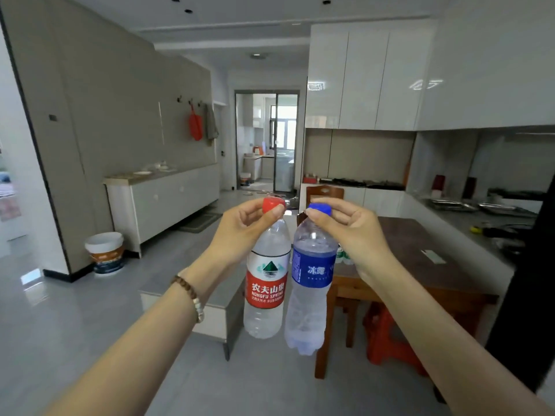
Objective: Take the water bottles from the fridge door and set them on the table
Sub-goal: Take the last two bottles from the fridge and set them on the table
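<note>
My left hand (pixel 240 229) pinches the red cap of a clear water bottle with a red label (pixel 265 283), which hangs in the air at the centre of the view. Beside it hangs a clear bottle with a blue label (pixel 310 283), and my right hand (pixel 351 229) pinches its blue cap. The two bottles hang side by side, almost touching, above the floor. The dark wooden table (pixel 420 265) stands just behind them to the right. Two more small bottles (pixel 342 255) partly show on the table behind my right hand.
A red stool (pixel 387 340) sits under the table and a wooden chair (pixel 326 192) stands behind it. A grey counter (pixel 474 223) with metal trays runs along the right. A low white bench (pixel 216 307) stands ahead, a white sideboard (pixel 168 193) and a bucket (pixel 105 252) at the left.
</note>
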